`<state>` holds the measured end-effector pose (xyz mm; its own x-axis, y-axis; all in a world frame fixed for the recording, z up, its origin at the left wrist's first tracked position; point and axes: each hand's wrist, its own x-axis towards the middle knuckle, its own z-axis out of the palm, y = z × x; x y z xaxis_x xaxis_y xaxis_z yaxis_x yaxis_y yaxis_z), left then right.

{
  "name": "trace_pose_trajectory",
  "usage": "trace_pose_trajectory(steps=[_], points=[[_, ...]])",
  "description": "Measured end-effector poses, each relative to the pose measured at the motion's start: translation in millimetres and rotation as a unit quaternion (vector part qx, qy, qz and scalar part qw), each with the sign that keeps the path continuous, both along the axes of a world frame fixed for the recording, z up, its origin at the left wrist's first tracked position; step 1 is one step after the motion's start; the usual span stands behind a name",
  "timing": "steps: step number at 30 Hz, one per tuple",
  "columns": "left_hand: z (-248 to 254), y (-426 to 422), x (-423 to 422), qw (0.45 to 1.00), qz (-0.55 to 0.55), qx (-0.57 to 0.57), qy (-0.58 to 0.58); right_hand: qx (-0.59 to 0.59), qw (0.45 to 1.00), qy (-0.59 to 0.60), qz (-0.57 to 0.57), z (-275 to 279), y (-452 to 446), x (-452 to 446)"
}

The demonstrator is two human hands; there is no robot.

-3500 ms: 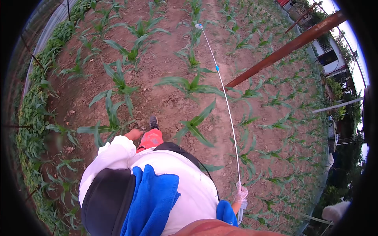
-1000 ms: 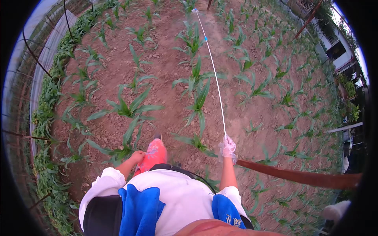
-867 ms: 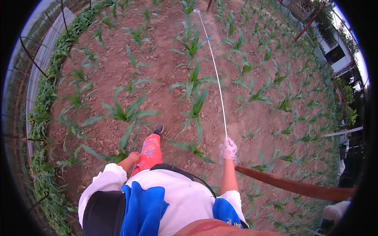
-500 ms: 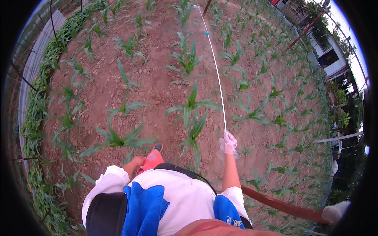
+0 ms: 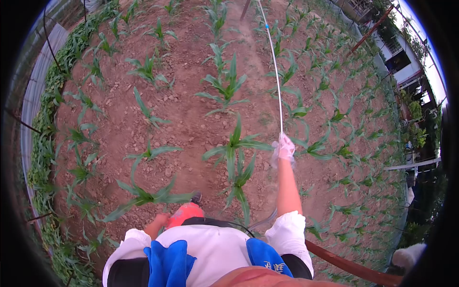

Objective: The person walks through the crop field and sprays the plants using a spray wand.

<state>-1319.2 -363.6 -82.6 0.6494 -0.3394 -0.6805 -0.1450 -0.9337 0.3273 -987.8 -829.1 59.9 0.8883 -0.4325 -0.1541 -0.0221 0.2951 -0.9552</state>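
Along the left edge of the field, a thick band of leafy growth, with a pale grey sheet just outside it. Along the right edge, more greenery, and beyond the far right corner a white-walled building with a dark opening. Open room mainly in the bare lanes between rows of young green plants: one straight ahead of the shoe, another under the rod, toward the far edge. At the near right, a rust-brown pole close to the right arm.

Reddish-brown soil, cloddy, with small lumps scattered between the stems; sky at the upper right.

Clasping a long white rod by its near end in the right hand, fingers curled round it inside a clear plastic glove; pointing it forward over the lane, out of view past the far edge. Cannot tell the grip of the bare left hand, low beside a red trouser leg.

By count: one rod, with one blue fitting; one shoe in view; two blue cloths over a white shirt; three rust-brown poles; plants too many and too small toward the far edge for counting.
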Motion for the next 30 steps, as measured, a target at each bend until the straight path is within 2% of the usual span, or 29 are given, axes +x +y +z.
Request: trace_pose_trajectory(steps=[1, 2, 3, 4, 7, 9, 12, 14, 16, 18, 19, 20, 21, 25, 30], points=[[-0.7, -1.7, -5.3, 0.966, 0.214, -0.060, 0.130, -0.008, 1.000, 0.017, -0.019, 9.5, 2.6, 12.8], [-1.5, -0.7, -11.8, 0.867, 0.414, -0.117, 0.250, -0.016, 0.999, 0.034, -0.037, 22.9, 7.3, 24.5], [-7.0, 2.6, -20.3, 0.868, 0.414, -0.114, 0.249, -0.014, 0.999, 0.034, -0.038, 35.2, 11.2, 34.0], [-16.5, 7.7, -28.8, 0.967, 0.220, -0.072, 0.108, -0.009, 0.998, 0.041, -0.036, 46.0, 15.1, 42.5], [-10.4, 11.4, -26.0, 0.954, 0.269, -0.114, 0.069, -0.019, 0.998, 0.032, -0.046, 33.6, 5.6, 74.6], [-17.9, 15.0, -25.3, 0.876, 0.431, -0.155, 0.148, -0.033, 0.998, 0.020, -0.058, 22.2, 0.8, 82.9], [-33.6, 21.0, -23.8, 0.695, 0.641, -0.205, 0.252, -0.002, 0.998, -0.021, -0.060, 18.2, 4.1, 82.5], [-44.6, 23.6, -25.2, 0.714, 0.624, -0.207, 0.241, -0.036, 0.995, 0.028, -0.089, 22.2, 9.9, 72.3], [-64.9, 27.6, -30.8, 0.733, 0.607, -0.208, 0.227, -0.008, 0.996, 0.029, -0.089, 26.7, 14.9, 63.1], [-92.6, 21.9, -42.0, 0.898, 0.385, -0.135, 0.165, 0.020, 0.995, 0.029, -0.091, 29.0, 16.3, 51.2], [-100.0, 19.1, -47.8, 0.953, 0.260, -0.094, 0.127, -0.002, 0.995, 0.039, -0.090, 30.0, 15.5, 44.7], [-4.0, -8.9, -9.9, 0.830, 0.462, -0.098, 0.298, -0.024, 0.995, 0.048, -0.089, 30.4, 11.9, 37.7], [21.5, -25.6, -4.3, 0.809, 0.494, -0.107, 0.300, -0.023, 0.995, 0.047, -0.090, 26.9, 5.9, 31.2], [-10.9, -45.8, -36.9, 0.825, 0.476, -0.132, 0.274, -0.030, 0.994, 0.042, -0.100, 16.4, -20.4, -4.0], [-17.8, -81.1, -41.5, 0.822, 0.477, -0.173, 0.261, -0.044, 0.992, 0.014, -0.114, 5.4, -51.0, -44.5]])
